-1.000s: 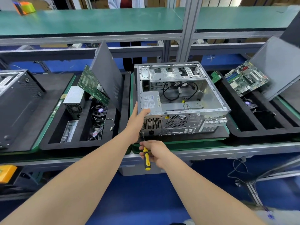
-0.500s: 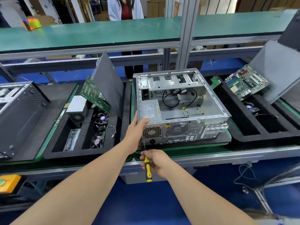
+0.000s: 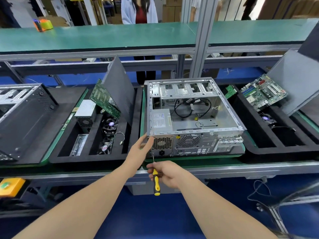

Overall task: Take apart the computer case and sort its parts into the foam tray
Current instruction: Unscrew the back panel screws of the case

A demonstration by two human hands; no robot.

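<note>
An open silver computer case lies on its side at the bench's middle, its back panel toward me. A grey power supply sits in its near left corner, with black cables behind it. My left hand rests with straight fingers against the case's near left corner. My right hand grips a yellow and black screwdriver, whose tip points up at the lower left of the back panel. A black foam tray left of the case holds a power supply, fans, a green board and a grey side panel.
A dark closed case lies at the far left. Another foam tray on the right carries a motherboard and a panel. A yellow button box sits low at the left. A person in a white coat stands behind the green shelf.
The view has tilted up and everything sits lower in frame. Both hands keep their places at the case's near left corner; the screwdriver stays at the back panel.
</note>
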